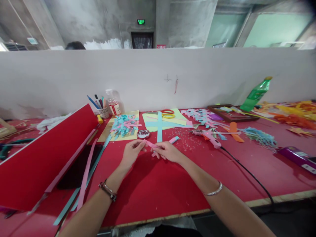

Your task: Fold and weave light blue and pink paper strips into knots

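Note:
A short pink paper strip [150, 144] is stretched between my two hands above the red table. My left hand [133, 151] pinches its left end, and my right hand [169, 152] grips the other end, with a bit of pink paper showing below the fingers. Just beyond my hands lies a long light-blue paper strip [159, 126]. A folded blue and pink piece [174, 140] rests right beside my right hand. Past my left hand sit a small round tin [143, 134] and a pile of cut blue and pink paper pieces [124, 125].
Scissors [168, 114] with red and yellow handles lie on pastel paper sheets. To the right is a pink glue gun [209, 137] with a black cord. A green bottle [256, 94] leans by a brown tray [232, 117]. A red board [49, 158] slants at left; a purple power strip [297, 159] lies right.

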A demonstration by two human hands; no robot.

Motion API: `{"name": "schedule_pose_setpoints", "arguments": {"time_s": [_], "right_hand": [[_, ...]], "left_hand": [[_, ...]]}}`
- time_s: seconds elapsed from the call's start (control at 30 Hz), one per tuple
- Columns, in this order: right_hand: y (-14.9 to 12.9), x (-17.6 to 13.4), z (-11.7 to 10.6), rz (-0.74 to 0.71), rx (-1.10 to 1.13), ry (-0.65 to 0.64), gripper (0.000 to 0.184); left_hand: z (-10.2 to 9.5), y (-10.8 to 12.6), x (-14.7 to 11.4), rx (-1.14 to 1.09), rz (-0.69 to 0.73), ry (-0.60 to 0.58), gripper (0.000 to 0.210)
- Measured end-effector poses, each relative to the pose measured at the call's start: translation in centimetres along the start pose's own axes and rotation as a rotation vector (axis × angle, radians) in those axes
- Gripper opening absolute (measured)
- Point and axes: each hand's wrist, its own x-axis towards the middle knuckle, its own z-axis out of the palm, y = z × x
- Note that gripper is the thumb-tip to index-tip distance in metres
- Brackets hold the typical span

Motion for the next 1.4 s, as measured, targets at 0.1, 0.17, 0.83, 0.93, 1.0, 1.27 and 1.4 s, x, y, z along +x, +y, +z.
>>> {"name": "schedule_pose_setpoints", "arguments": {"time_s": [0.1,0.17,0.83,0.93,1.0,1.27,1.4], "right_hand": [[-0.08,0.0,0.03,0.018,0.023,-0.008,0.026],[-0.06,-0.01,0.0,0.016,0.033,-0.011,0.027],[0.3,0.04,-0.33,0.105,-0.026,-0.007,0.034],[0.36,0.06,-0.34,0.102,-0.025,-0.005,0.034],[0.43,0.06,-0.38,0.096,-0.024,-0.005,0.034],[0.26,-0.15,-0.51,0.072,-0.003,-0.002,0.029],[0.02,-0.18,-0.46,0.072,0.007,0.034,0.034]], "left_hand": [[-0.1,-0.13,0.06,-0.007,0.024,0.034,0.019],[-0.18,-0.21,0.13,-0.002,0.024,0.032,0.019],[-0.09,0.26,-0.1,0.161,0.141,-0.015,0.019],[-0.16,0.22,-0.12,0.16,0.15,-0.01,0.019],[-0.19,0.23,-0.11,0.16,0.151,-0.001,0.019],[-0.22,0.41,0.12,0.207,0.128,0.041,0.019],[-0.4,0.38,0.18,0.212,0.135,0.047,0.019]]}}
